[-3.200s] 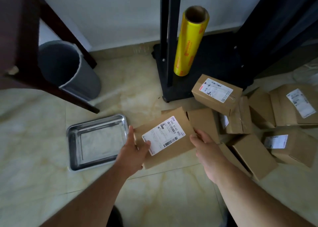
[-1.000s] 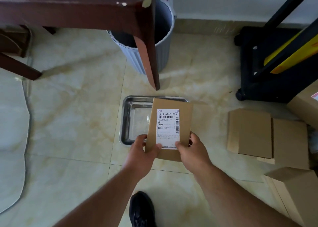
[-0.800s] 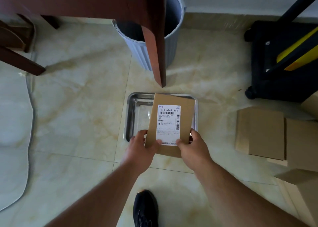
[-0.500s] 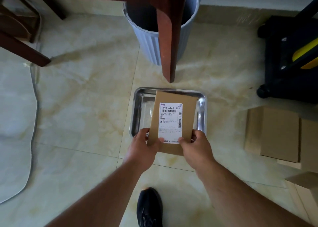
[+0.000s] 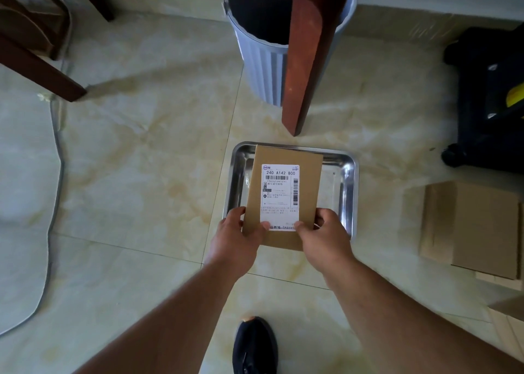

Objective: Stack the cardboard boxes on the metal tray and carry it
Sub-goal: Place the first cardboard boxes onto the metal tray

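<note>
Box [image 5: 285,195] mid-frame, above tray [image 5: 347,180] on floor. My left hand [image 5: 238,239] and right hand [image 5: 323,237] each grip near corner, thumbs on label, fingers curled under. Box looks stiff, light, smooth cardboard; hold at edges. Tray probably thin, slick; lift by opposite rims. More boxes [image 5: 470,229] lower right.

A grey ribbed bin [image 5: 261,70] stands at the top centre of the frame on the pale marble-patterned floor [image 5: 147,158]. A reddish-brown wooden leg [image 5: 304,61] crosses in front of it. Dark wooden furniture [image 5: 31,47] fills the upper left. A black wheeled base [image 5: 482,104] sits at the right edge. A dark shoe [image 5: 254,345] shows at bottom centre.
</note>
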Action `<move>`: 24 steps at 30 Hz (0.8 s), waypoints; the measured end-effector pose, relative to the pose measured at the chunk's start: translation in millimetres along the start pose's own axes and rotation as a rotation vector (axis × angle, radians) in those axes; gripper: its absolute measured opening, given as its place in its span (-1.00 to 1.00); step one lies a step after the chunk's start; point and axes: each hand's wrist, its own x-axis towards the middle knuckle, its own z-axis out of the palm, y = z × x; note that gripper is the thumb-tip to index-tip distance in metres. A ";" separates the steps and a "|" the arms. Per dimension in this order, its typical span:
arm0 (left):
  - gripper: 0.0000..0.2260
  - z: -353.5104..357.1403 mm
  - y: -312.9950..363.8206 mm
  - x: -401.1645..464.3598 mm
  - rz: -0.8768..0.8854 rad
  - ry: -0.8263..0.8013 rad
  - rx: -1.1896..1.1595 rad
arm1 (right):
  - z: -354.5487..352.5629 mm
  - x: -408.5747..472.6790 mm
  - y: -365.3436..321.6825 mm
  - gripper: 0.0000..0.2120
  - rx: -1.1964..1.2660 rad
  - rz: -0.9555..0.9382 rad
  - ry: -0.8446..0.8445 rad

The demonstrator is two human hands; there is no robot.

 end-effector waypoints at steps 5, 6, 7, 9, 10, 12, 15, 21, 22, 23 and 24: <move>-0.61 -3.3 -8.5 16.9 -0.002 0.013 -0.022 | 14.4 12.2 -3.9 -0.63 -0.016 -0.012 -0.011; -0.62 -3.8 -10.1 19.4 -0.001 0.017 -0.024 | 16.9 13.7 -4.8 -0.62 -0.023 -0.012 -0.013; -0.62 -4.5 -11.2 22.8 -0.003 0.017 -0.022 | 19.8 16.4 -5.8 -0.62 -0.036 -0.014 -0.015; -0.59 -6.3 -12.7 28.3 -0.009 0.016 -0.015 | 24.3 21.1 -6.8 -0.62 -0.058 -0.023 -0.020; -0.57 -6.8 -13.8 31.3 -0.012 0.017 -0.010 | 26.7 23.4 -6.8 -0.62 -0.062 -0.024 -0.022; -0.57 -7.9 -15.8 36.7 -0.012 0.018 0.001 | 31.6 28.0 -6.0 -0.62 -0.063 -0.021 -0.027; -0.57 -7.8 -20.7 44.5 -0.012 0.024 0.012 | 38.1 33.5 -4.7 -0.63 -0.071 -0.018 -0.034; -0.58 -2.5 -27.0 57.3 -0.018 0.018 0.013 | 47.8 44.6 -1.4 -0.63 -0.096 -0.012 -0.028; -0.58 -1.4 -28.1 58.9 -0.016 0.018 0.008 | 49.3 45.9 -0.4 -0.63 -0.107 -0.013 -0.028; -0.58 -0.4 -29.1 60.4 -0.014 0.016 0.006 | 50.7 47.2 0.5 -0.62 -0.119 -0.013 -0.027; -0.58 0.2 -30.8 62.1 -0.013 0.015 0.009 | 52.3 48.3 1.1 -0.62 -0.130 -0.012 -0.023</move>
